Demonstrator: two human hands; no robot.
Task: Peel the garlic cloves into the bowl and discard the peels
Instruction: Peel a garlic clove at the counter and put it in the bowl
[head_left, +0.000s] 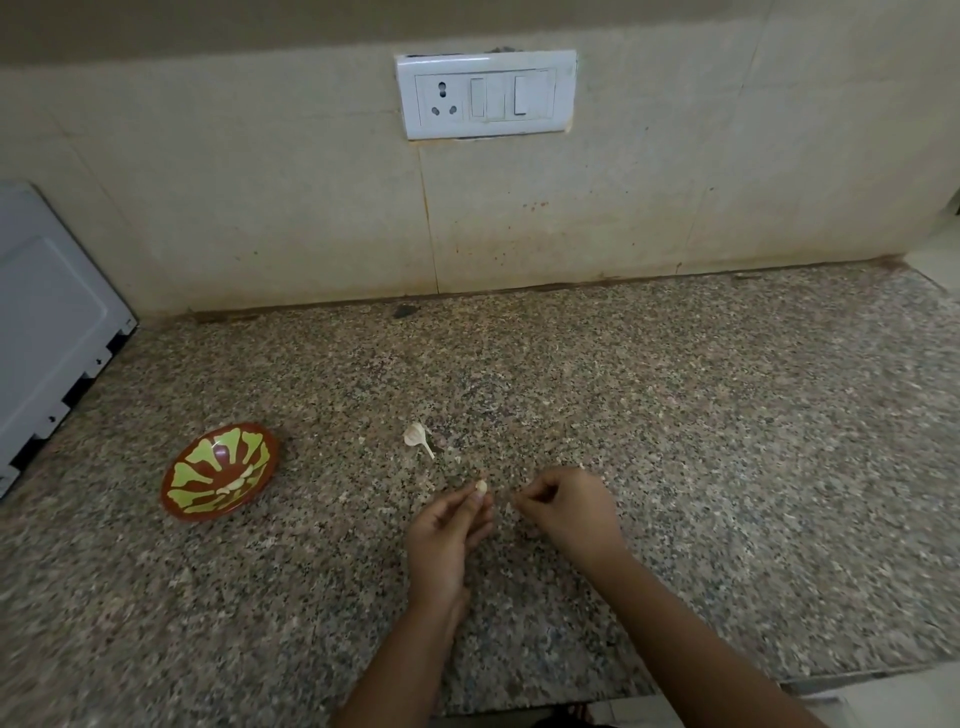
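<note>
My left hand (447, 530) pinches a pale garlic clove (481, 487) at its fingertips, just above the granite counter (675, 441). My right hand (566, 506) is a little to the right, fingers curled, pinching what looks like a small scrap of peel (511, 505). A brown bowl with a green pattern (221, 470) stands to the left and holds several peeled cloves (236, 483). The rest of the garlic bulb with its stalk (418, 438) lies on the counter beyond my hands.
Small bits of peel (454, 457) lie scattered around the bulb. A white appliance (47, 332) stands at the far left. The tiled wall behind carries a switch and socket plate (485, 93). The counter's front edge (831, 678) runs at lower right.
</note>
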